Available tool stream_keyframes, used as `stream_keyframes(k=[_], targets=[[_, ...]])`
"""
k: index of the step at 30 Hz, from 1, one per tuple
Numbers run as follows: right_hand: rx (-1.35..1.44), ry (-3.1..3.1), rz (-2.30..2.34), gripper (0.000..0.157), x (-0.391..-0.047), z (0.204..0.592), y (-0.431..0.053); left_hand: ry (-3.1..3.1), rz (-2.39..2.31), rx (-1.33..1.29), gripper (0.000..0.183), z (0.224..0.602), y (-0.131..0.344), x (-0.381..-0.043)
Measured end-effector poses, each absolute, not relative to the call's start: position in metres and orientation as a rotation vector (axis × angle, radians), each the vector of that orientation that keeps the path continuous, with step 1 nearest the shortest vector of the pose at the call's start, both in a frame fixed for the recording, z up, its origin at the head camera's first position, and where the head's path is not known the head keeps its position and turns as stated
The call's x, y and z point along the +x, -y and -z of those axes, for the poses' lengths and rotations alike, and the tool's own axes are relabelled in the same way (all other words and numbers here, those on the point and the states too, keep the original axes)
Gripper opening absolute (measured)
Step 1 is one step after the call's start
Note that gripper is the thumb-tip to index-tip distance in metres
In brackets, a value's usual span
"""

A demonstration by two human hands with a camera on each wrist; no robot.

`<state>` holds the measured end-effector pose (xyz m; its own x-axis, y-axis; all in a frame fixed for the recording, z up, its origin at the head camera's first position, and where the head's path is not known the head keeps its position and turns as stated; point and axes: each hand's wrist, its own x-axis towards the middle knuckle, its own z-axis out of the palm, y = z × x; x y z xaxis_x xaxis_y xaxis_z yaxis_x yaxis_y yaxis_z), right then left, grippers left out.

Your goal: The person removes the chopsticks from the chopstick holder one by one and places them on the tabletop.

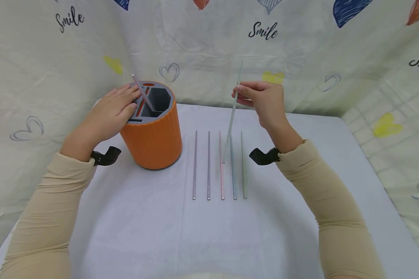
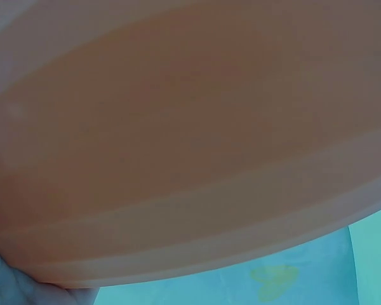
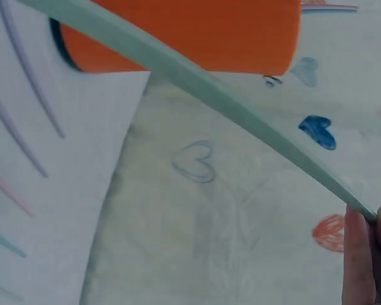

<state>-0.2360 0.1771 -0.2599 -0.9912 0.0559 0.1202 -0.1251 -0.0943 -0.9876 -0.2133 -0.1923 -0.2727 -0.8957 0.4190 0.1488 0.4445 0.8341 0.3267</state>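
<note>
in the head view, the left hand (image 1: 113, 110) is resting over the near-left rim of the orange container (image 1: 153, 143), its fingers lying extended and loosely together across the grey top, its thumb reaching along the edge; it is gripping no stick. a pink stick (image 1: 142, 93) is leaning out of the container, its lower end disappearing into a compartment. the right hand (image 1: 265, 100) is pinching a pale green stick (image 1: 231, 120) near its upper part, thumb and fingertips closing on it. that stick is hanging at a slant above the table (image 1: 143, 232), its lower end overlapping the row of sticks in this view; whether it is touching them i cannot tell. in that row, to the right of the container, two purple sticks (image 1: 208, 166), a rosy stick (image 1: 221, 170), a blue stick (image 1: 233, 170) and a green stick (image 1: 243, 166) are lying side by side, apart.

in the left wrist view, the container's wall is filling most of the frame and a blurred bit of the hand is showing at lower left, its fingers hiding from sight.

in the right wrist view, the pale green stick is running diagonally to the pinching fingertips at lower right, passing before the container.
</note>
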Motion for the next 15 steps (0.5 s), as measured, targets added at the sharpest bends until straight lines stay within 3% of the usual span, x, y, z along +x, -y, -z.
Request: stream_keyframes(k=[15], targets=[[-0.243,2.366,-2.206,0.004,-0.236,0.307,-0.236,2.940,0.575,-0.686,0.053,0.274,0.194,-0.214]])
